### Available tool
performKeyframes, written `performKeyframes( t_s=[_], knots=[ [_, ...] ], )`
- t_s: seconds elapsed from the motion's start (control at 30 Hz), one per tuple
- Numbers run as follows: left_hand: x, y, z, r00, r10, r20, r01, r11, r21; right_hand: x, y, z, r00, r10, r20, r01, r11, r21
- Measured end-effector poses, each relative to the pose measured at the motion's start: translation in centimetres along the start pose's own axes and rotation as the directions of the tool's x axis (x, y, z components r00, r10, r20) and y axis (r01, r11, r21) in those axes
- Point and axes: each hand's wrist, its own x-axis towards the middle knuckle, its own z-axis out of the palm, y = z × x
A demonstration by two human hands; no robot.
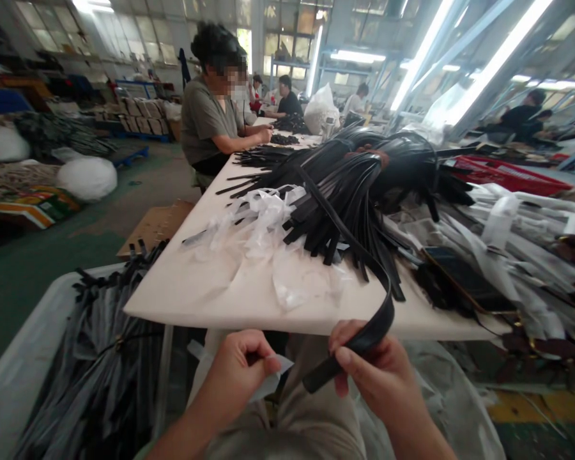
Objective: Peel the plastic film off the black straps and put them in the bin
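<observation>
My right hand [374, 367] is closed around a black strap [382, 313] near its free end, just off the table's front edge. From there the strap curves up over a big bundle of black straps [364, 172] on the table. My left hand [242, 364] pinches a piece of thin white plastic film [273, 378] between thumb and fingers, beside the strap's end but apart from it. Crumpled clear plastic sleeves [263, 220] lie on the table in front of the bundle.
A pale table [191, 300] spans the front. At lower left a white bin [43, 319] holds sleeved black straps. A phone [464, 278] and white-wrapped straps [512, 223] lie at right. A co-worker [211, 115] stands at the table's left side; other people sit farther back.
</observation>
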Motion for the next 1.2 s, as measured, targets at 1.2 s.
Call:
performKeyframes(
  t_s=[1.2],
  knots=[
    [-0.3,-1.5,0.3,0.992,-0.122,0.024,0.123,0.991,-0.044,-0.2,1.7,2.6,0.990,-0.089,-0.112,0.043,0.934,-0.354]
  ],
)
